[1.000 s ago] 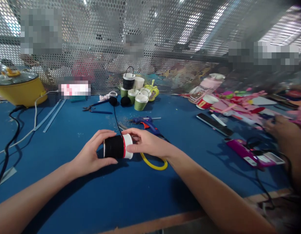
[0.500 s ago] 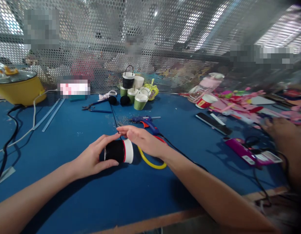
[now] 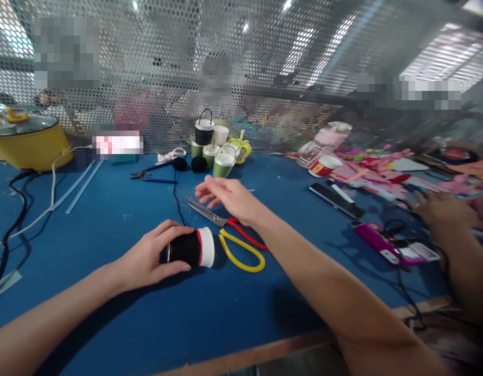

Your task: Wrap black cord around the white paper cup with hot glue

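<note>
**Cup half wrapped in black cord, right hand off it**

The paper cup (image 3: 191,248) lies on its side near the middle of the blue table (image 3: 108,230), its mouth end toward three o'clock. Black cord covers most of the wall; a red line and a white band at the mouth end are bare, so the wrapping looks well along but not finished. The left hand (image 3: 153,258) grips the wrapped part, thumb over the top and fingers curled beneath, pressing it to the table.

The right hand (image 3: 227,198) hovers at one o'clock from the cup, apart from it, fingers spread loosely and pinching nothing. Just below it lie the scissors (image 3: 229,235), red and yellow handles at three o'clock of the cup, blades pointing to eleven. A black cord (image 3: 175,196) runs from the cup toward twelve o'clock to two black balls (image 3: 190,164).

Further at twelve stand the finished cups (image 3: 213,151), green and black, some with handles. Pliers (image 3: 149,175) lie at eleven, a yellow pot (image 3: 27,143) at ten. At three o'clock, a co-worker's hand (image 3: 440,211) rests among pink scraps (image 3: 366,169) and a magenta tool (image 3: 386,245). Nothing lies between the right hand and the scissors.
</note>
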A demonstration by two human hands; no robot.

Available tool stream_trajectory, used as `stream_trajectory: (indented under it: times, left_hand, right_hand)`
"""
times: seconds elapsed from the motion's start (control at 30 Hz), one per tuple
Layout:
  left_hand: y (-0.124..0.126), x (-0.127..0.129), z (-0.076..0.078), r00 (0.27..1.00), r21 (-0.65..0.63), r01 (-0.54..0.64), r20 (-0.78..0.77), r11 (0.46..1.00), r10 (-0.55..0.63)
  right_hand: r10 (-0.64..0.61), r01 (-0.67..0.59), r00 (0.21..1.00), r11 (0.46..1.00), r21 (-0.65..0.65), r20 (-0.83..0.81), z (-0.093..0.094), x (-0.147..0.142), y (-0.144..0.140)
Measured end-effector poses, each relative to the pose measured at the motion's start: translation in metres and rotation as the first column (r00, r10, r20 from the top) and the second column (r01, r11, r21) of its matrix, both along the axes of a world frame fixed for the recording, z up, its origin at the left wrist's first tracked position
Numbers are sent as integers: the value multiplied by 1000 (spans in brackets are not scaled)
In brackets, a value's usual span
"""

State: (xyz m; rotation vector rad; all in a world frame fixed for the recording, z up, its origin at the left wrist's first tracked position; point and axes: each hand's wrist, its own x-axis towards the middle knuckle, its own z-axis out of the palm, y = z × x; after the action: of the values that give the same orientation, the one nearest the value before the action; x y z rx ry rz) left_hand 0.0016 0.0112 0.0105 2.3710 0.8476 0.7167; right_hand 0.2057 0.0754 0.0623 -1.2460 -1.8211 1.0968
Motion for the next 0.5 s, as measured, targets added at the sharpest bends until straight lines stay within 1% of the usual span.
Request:
stream_trajectory:
  times: [0.03, 0.07, 0.1, 0.13, 0.17, 0.2, 0.23, 0.27, 0.33, 0.43, 0.5]
  left_hand:
    - [0, 0, 0, 1000, -1, -4, 4, 1000, 4]
    - [0, 0, -1, 1000, -1, -8, 9, 1000, 8]
    - [0, 1, -1, 1000, 1, -12, 14, 1000, 12]
    - [1, 1, -1, 1000, 5, -16, 18, 1000, 16]
    - [1, 1, -2, 1000, 10, -21, 22, 1000, 21]
    - [1, 1, -2, 999, 19, -28, 25, 999, 28]
    - [2, 1, -3, 999, 28, -36, 25, 999, 35]
    - [2, 0, -3, 999, 39, -47, 23, 998, 46]
    - [2, -1, -3, 998, 65, -68, 11, 996, 67]
    - [3, -2, -3, 995, 108, -95, -11, 990, 97]
    - [4, -3, -3, 993, 134, -112, -23, 985, 116]
  right_hand:
    - [-93, 90, 995, 994, 61, 47, 1, 11, 4]
    - [-196, 178, 973, 974, 141, 122, 2, 23, 8]
    - [-306, 252, 922, 939, 233, 236, 2, 35, 12]
    - [-395, 288, 836, 907, 307, 382, 2, 47, 15]
    - [-437, 289, 730, 894, 342, 526, -1, 57, 19]
    - [-417, 266, 646, 908, 324, 639, -5, 66, 21]
    - [-381, 248, 609, 924, 289, 696, -11, 72, 24]
    - [-339, 231, 592, 941, 248, 732, -17, 76, 26]
    - [-289, 215, 603, 957, 197, 744, -31, 79, 29]
    - [-314, 249, 613, 948, 200, 725, -45, 73, 30]
    - [-352, 299, 627, 932, 202, 695, -45, 70, 28]
